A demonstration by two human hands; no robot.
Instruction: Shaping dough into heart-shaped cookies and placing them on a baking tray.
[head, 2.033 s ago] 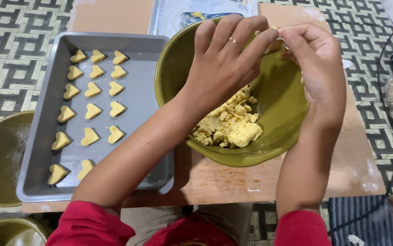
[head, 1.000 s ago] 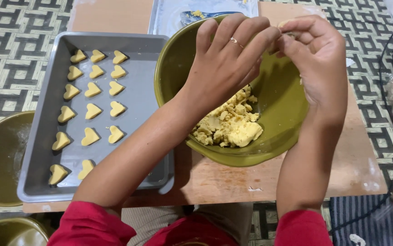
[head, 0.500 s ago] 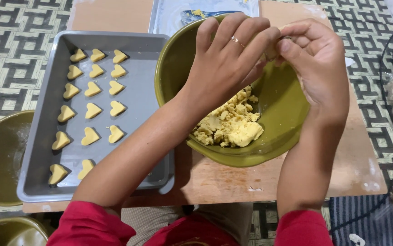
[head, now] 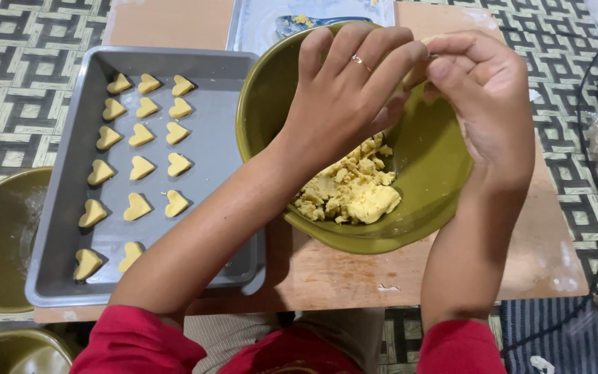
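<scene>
Head view: both hands meet above the far rim of an olive-green bowl [head: 423,208]. The left hand [head: 344,97], a ring on one finger, has its fingers [head: 382,52] curled close together, their tips pressed against those of the right hand [head: 486,104]. The right hand's fingers [head: 451,48] are bent inward and nearly closed, thumb meeting the left fingertips. A small pale bit of dough [head: 429,40] just shows where the tips join; how much of it they pinch is hidden behind the fingers. Below the fingers, in the bowl's bottom, lies a crumbly yellow heap of dough [head: 351,194], untouched by either hand. To the left of the left fingers sits a grey baking tray [head: 222,90] with rows of heart-shaped dough pieces [head: 139,166]. Bowl and tray rest on a wooden surface [head: 354,277]. Beyond the fingers lies a pale sheet [head: 257,21].
</scene>
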